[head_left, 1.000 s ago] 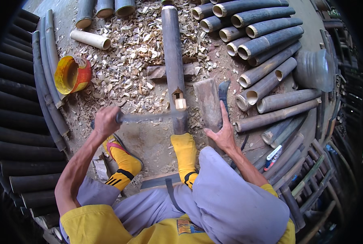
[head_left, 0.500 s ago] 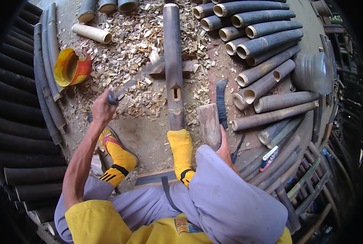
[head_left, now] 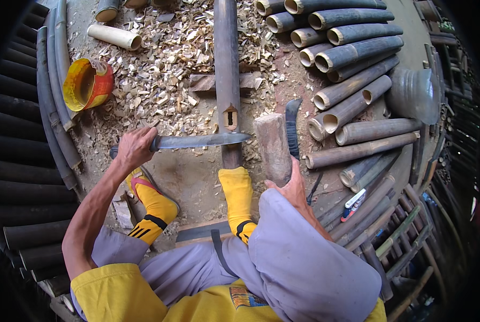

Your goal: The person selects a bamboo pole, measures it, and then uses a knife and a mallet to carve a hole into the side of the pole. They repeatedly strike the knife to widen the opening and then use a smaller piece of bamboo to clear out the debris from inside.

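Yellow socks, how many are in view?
2: one sock below the left hand in the picture, the other sock at the near end of the bamboo pole that the knife crosses. No others show.

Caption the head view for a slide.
Left hand holding a knife across a bamboo pole with a cut hole, right hand gripping a wooden block, chips strewn beyond.

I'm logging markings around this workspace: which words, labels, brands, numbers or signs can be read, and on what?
None can be read clearly.
Yellow shirt: small coloured print; any lettering too small to read.
Red and yellow container: printed side; any words too small and angled away.
Small white, red and blue items: any markings too small.
Knife, wooden block: no writing visible.
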`<control>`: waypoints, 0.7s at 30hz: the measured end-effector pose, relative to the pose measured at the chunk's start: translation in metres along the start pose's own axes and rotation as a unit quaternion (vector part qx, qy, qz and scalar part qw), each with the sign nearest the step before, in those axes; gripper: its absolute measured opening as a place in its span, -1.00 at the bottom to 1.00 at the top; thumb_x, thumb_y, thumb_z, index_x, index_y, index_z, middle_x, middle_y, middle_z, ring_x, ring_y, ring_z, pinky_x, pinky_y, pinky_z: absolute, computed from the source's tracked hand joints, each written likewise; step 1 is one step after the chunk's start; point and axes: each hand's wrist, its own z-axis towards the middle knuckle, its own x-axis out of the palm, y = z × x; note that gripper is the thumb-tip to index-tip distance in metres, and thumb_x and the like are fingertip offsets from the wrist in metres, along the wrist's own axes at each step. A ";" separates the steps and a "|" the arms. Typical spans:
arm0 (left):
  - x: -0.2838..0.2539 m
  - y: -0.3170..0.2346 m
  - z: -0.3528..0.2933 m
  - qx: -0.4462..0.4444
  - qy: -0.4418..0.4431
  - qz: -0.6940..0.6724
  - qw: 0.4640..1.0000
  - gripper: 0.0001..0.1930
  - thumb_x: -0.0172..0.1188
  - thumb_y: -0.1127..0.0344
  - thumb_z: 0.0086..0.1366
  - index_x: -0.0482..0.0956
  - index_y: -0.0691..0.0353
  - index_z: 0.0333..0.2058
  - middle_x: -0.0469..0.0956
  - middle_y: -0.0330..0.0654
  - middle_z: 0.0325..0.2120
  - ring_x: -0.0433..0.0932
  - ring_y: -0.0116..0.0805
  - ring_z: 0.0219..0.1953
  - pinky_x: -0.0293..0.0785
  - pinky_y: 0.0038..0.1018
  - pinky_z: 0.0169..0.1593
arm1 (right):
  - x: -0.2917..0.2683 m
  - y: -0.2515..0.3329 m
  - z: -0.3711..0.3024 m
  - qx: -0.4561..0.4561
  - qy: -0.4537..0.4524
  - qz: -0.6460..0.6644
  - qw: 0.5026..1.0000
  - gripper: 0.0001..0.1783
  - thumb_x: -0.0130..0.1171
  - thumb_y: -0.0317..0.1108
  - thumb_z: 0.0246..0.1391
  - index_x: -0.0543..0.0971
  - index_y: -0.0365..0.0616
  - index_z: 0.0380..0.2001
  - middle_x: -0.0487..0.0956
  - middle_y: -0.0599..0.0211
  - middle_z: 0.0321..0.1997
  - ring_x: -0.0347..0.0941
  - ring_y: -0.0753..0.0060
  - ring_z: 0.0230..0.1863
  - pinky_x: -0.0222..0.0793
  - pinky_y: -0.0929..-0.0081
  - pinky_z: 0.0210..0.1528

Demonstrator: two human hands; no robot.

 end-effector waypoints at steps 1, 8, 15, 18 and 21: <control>-0.001 0.001 0.001 0.002 0.001 0.001 1.000 -0.78 0.17 0.46 -0.04 0.37 0.18 -0.38 0.45 -0.15 -0.50 0.54 -0.12 -0.41 0.47 -0.22 -0.34 | 0.002 0.000 0.002 -0.009 -0.002 0.002 1.000 -0.01 0.42 -0.24 -0.28 0.12 -0.30 0.20 0.38 -0.22 0.08 0.38 -0.10 0.11 0.29 0.17 0.14; -0.003 0.008 0.002 -0.004 0.006 -0.004 1.000 -0.81 0.17 0.43 0.01 0.36 0.17 -0.39 0.44 -0.14 -0.52 0.53 -0.12 -0.42 0.46 -0.24 -0.35 | 0.011 0.001 0.012 -0.020 0.003 -0.012 1.000 0.01 0.40 -0.26 -0.28 0.09 -0.30 0.21 0.38 -0.25 0.06 0.36 -0.18 0.10 0.28 0.15 0.14; -0.005 0.015 0.009 0.004 0.033 -0.014 0.999 -0.79 0.18 0.41 0.00 0.36 0.19 -0.37 0.44 -0.12 -0.54 0.52 -0.06 -0.45 0.45 -0.21 -0.37 | 0.011 -0.010 0.013 -0.068 -0.009 -0.052 0.996 0.00 0.40 -0.26 -0.28 0.09 -0.29 0.22 0.40 -0.24 0.03 0.40 -0.25 0.03 0.35 0.13 0.08; -0.009 0.020 0.018 0.006 0.080 -0.040 0.996 -0.78 0.18 0.41 -0.02 0.36 0.20 -0.36 0.46 -0.08 -0.53 0.51 0.01 -0.44 0.45 -0.16 -0.37 | 0.003 -0.012 0.014 -0.150 -0.003 -0.094 0.984 -0.02 0.43 -0.24 -0.30 0.15 -0.28 0.19 0.42 -0.20 0.02 0.43 -0.23 -0.02 0.41 0.14 0.00; -0.017 0.024 0.022 -0.013 0.135 -0.044 0.990 -0.76 0.20 0.42 -0.04 0.35 0.21 -0.38 0.46 -0.03 -0.53 0.51 0.07 -0.43 0.42 -0.13 -0.38 | -0.012 -0.009 0.027 -0.382 0.028 -0.131 0.914 -0.03 0.47 -0.21 -0.36 0.23 -0.24 0.16 0.45 -0.12 -0.05 0.47 -0.14 -0.10 0.46 0.18 -0.09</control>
